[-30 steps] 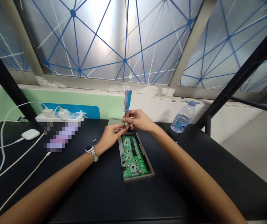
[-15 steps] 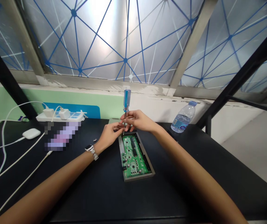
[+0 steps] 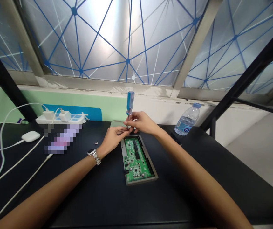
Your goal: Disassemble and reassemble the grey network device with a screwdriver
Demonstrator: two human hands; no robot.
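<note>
A screwdriver [image 3: 130, 102] with a clear blue handle stands nearly upright over the far left corner of a metal case. My right hand [image 3: 142, 122] is closed around its shaft below the handle. From the left, my left hand [image 3: 113, 136] pinches close to the lower shaft by the case's corner; whether it grips the shaft or a small part there is hidden by the fingers. Inside the grey case [image 3: 142, 181] lies a green circuit board [image 3: 136, 159] with black connectors along its right side. The screwdriver's tip is too small to make out.
Small metal screws [image 3: 96, 143] lie left of my left hand. Farther left are a blurred-out phone [image 3: 63, 140], a white earbud case [image 3: 30, 136], white cables and a power strip [image 3: 60, 119]. A water bottle [image 3: 187, 120] stands back right, a dark object [image 3: 175, 139] beside it.
The fingers of my right hand have shifted slightly around the shaft. The screwdriver stays almost in place, leaning marginally more to the right. The circuit board and case have not moved.
</note>
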